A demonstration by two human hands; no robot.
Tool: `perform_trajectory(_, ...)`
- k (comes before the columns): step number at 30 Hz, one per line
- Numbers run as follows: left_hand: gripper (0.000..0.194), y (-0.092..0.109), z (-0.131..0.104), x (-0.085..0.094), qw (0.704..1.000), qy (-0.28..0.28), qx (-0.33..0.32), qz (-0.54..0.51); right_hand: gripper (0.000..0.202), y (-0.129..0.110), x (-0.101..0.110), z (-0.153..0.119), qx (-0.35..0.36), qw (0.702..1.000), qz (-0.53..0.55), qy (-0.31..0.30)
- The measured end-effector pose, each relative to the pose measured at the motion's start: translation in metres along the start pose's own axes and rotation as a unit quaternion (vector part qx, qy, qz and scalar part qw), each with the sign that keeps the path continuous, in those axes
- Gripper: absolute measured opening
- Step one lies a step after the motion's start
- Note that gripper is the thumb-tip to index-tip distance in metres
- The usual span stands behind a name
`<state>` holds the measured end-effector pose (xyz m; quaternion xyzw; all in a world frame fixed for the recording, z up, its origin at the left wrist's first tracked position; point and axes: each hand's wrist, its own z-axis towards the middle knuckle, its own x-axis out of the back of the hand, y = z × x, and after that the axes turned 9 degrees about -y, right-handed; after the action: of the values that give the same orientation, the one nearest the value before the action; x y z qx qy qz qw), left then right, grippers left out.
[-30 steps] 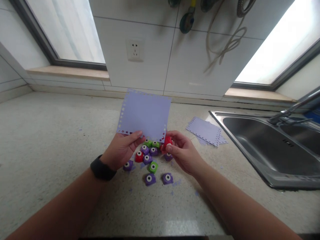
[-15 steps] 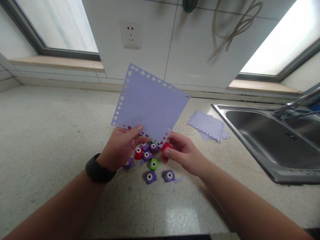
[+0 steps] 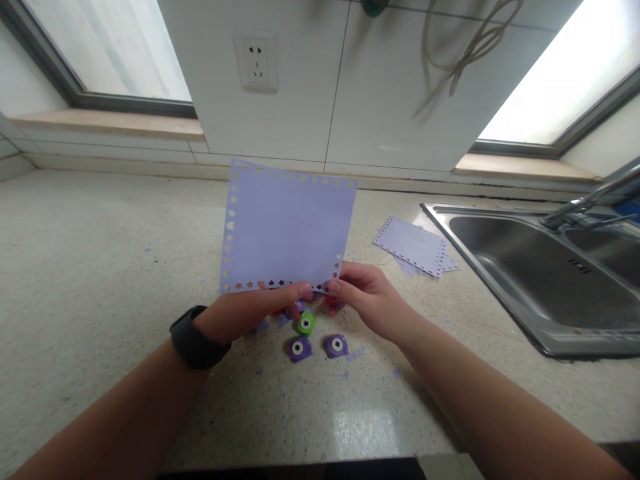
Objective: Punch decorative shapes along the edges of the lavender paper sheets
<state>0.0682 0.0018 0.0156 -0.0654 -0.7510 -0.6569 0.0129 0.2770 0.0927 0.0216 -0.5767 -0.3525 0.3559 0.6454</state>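
Observation:
A purple paper sheet [image 3: 293, 227] with small shapes cut along its edges is held up over the counter. My left hand [image 3: 265, 301] is closed on its lower edge, thumb in front. At the lower right corner my right hand [image 3: 367, 297] is closed, its thumb against the paper, with a red punch [image 3: 331, 303] at its fingers. Below the sheet lie a green punch [image 3: 306, 324] and two purple punches, one on the left [image 3: 299, 349] and one on the right [image 3: 337, 345]. More punches are partly hidden behind my left hand.
Several punched purple sheets [image 3: 413, 245] lie overlapped on the speckled counter [image 3: 100, 267], right of my hands. Farther right is a steel sink [image 3: 525, 267] with a faucet [image 3: 590, 200]. Purple paper scraps are scattered about. A socket [image 3: 257, 62] and a looped cord [image 3: 465, 60] are on the wall.
The sheet has turned so its lower edge is nearly level and its right corner has swung down and left. My left hand has slid right along the lower edge, covering several punches.

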Motion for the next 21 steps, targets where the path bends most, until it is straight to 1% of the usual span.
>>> perform_trajectory(3,0.022,0.002,-0.002,0.002,0.999,-0.024,0.0,0.033,0.025,0.0,0.001,0.0,-0.002,1.0,0.011,0.011)
perform_trajectory(7,0.023,0.004,-0.002,0.003,0.999,-0.021,-0.015,0.041,0.027,0.003,0.003,-0.001,-0.011,0.999,0.032,0.028)
perform_trajectory(10,0.019,0.01,-0.002,0.001,0.998,-0.041,-0.048,0.022,0.028,0.005,0.003,-0.001,-0.008,0.998,0.05,0.034)
perform_trajectory(14,0.01,0.022,-0.003,-0.007,0.993,-0.062,-0.096,-0.03,0.028,0.004,0.001,0.0,-0.008,0.999,0.033,0.033)
perform_trajectory(17,0.014,0.024,-0.003,-0.009,0.992,-0.075,-0.1,-0.036,0.025,0.002,0.0,0.0,-0.001,0.999,0.022,0.031)
perform_trajectory(21,0.021,0.017,-0.002,-0.005,0.993,-0.074,-0.096,-0.006,0.022,0.001,0.0,0.0,0.024,0.999,-0.008,0.028)
